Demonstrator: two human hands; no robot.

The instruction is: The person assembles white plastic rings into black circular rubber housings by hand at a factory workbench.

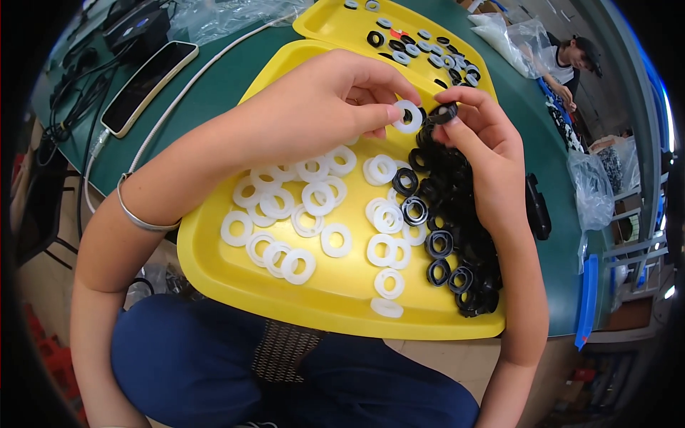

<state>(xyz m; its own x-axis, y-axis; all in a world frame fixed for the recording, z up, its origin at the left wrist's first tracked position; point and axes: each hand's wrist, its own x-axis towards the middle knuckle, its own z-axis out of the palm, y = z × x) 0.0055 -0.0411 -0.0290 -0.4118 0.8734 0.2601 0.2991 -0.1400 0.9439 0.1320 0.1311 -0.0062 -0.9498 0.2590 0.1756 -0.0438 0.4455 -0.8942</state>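
Observation:
Between the thumb and fingers of my left hand [349, 100] is a white ring [408, 117], held up above the yellow tray [314, 312]. Close beside it, my right hand [485, 143] pinches a black ring [444, 113] by its edge. The two rings are near each other; whether they touch I cannot tell. Below my left hand, loose white rings [335, 240] lie spread over the tray. Under my right hand and forearm a heap of black rings [457, 192] fills the tray's right side, partly hidden by the arm. A few white rings lie against the heap's left edge.
A second yellow tray [321, 20] behind holds several black-and-white ring pieces [412, 50]. On the green table [214, 78] are a phone [148, 87], a white cable [171, 107] and black cords [75, 107]. At the far right another person [567, 64] works near plastic bags [592, 189].

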